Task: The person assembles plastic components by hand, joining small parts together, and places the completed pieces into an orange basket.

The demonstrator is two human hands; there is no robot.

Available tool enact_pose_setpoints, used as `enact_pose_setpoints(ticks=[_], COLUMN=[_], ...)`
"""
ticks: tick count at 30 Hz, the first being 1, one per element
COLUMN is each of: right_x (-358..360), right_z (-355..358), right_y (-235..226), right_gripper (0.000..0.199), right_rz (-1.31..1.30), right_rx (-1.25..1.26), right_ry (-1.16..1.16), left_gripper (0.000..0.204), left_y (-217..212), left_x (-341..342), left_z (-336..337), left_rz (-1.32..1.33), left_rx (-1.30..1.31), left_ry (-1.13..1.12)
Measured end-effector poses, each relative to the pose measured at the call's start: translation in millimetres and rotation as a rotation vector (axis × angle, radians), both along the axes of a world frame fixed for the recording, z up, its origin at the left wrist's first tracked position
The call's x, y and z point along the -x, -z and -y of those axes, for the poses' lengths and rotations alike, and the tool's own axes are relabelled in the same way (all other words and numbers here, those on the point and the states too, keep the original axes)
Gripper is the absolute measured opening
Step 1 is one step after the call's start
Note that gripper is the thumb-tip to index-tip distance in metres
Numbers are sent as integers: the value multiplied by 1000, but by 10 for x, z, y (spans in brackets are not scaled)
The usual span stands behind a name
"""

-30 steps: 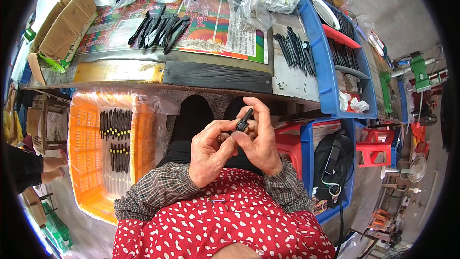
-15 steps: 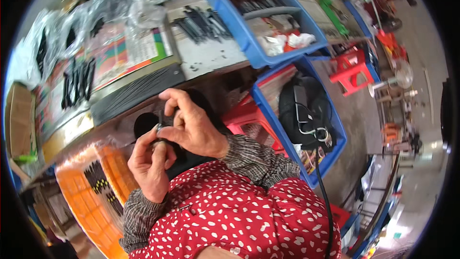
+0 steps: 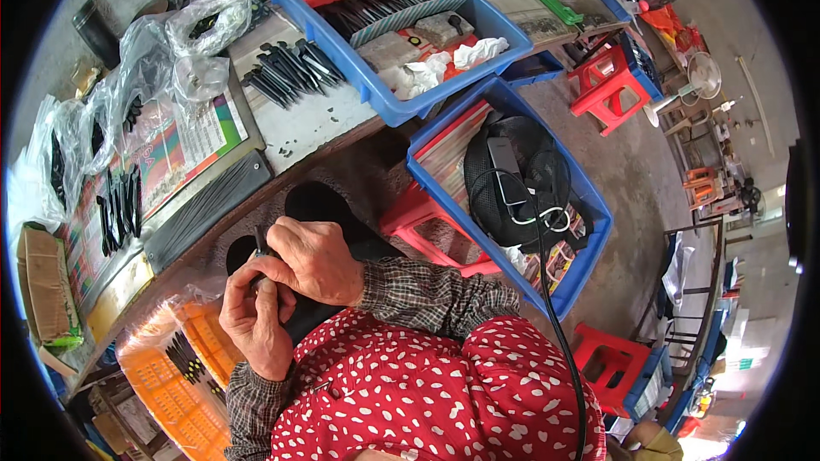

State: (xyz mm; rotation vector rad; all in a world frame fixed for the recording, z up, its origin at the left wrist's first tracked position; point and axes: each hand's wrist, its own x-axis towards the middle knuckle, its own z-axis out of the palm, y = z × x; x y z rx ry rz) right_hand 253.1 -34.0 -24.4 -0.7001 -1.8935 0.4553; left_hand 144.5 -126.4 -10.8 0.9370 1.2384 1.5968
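In front of my red dotted apron, both hands meet over my lap. My left hand [image 3: 256, 329] is closed in a pinch, thumb and forefinger pressed together. Against its fingertips my right hand [image 3: 318, 263] curls, closed as well. A small, slim dark piece [image 3: 260, 242] sticks up from between the fingers; most of it is hidden, so its kind does not show. On the worktable beyond lies a heap of slender black pieces [image 3: 293, 72]. Farther left, a row of similar black pieces [image 3: 120, 209] rests on a colourful printed sheet.
A divided blue tray [image 3: 389, 107] holds black pieces and white tissue. Below it, a blue crate [image 3: 591, 269] contains a black mesh bag with cables. An orange basket [image 3: 162, 384] stands at lower left, a red stool [image 3: 406, 213] under the table. A black cable [image 3: 564, 333] crosses my right side.
My right hand's raised fingers have curled down, and the hand has moved lower, onto the left fingertips. The view has shifted, so the table and trays appear farther left.
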Motion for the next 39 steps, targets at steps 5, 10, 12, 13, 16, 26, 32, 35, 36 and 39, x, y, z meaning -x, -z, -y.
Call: enact_pose_setpoints(ticks=[5, 10, 12, 13, 16, 26, 32, 35, 36, 39], right_x=[-80, -85, -73, -51, -28, -39, 0, -4, -23, -84], right_z=[-18, 9, 7, 3, -12, -3, -16, -7, -5, -17], right_y=[-73, -1, 17, 38, 40, 2, 15, 22, 3, -51], right_gripper=[29, 29, 29, 29, 29, 29, 30, 31, 31, 32], right_rz=[-66, -49, -36, -32, -14, -54, -19, -26, -26, 8], right_rx=[86, 38, 21, 32, 57, 49, 58, 86, 87, 55], right_ry=[-113, -77, -56, -46, -46, -77, -59, -101, -104, -124], left_gripper=[19, 17, 17, 17, 26, 18, 18, 19, 22, 26], left_y=[-54, -54, -49, -39, -1, -79, -47, -39, -34, -35], left_x=[-75, -78, -92, -92, -14, -86, -52, -42, -43, -42], left_z=[-20, -28, -37, -36, -34, -31, -39, -24, -19, -3], left_rz=[0, -16, -25, -31, -10, -1, -14, -9, 19, 55], left_rx=[33, 30, 12, -8, -12, 33, -15, -16, -3, 18], left_ry=[-64, -38, -29, -27, 1, -61, -46, -68, -65, -67])
